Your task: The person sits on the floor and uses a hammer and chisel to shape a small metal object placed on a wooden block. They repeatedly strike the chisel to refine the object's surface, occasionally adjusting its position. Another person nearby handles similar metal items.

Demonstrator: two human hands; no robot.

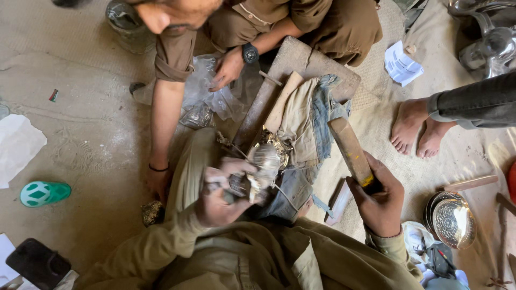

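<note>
Wooden mallet [352,153] in closed fingers [376,185]

Dusty grey-brown earthen floor [86,145] seen throughout. Lain directly on it: crumpled white paper sheet [19,145] at left edge; green-and-white sandal [44,193] just below it; flat black rectangular device [37,263] at bottom left corner. Worn grey stone slab [301,62] set at centre, under folded khaki and denim cloth [309,121]. Folded white printed paper [400,64] at upper right. Round embossed silver metal bowl [454,220] at lower right, near pale wooden stick [473,182].
</note>
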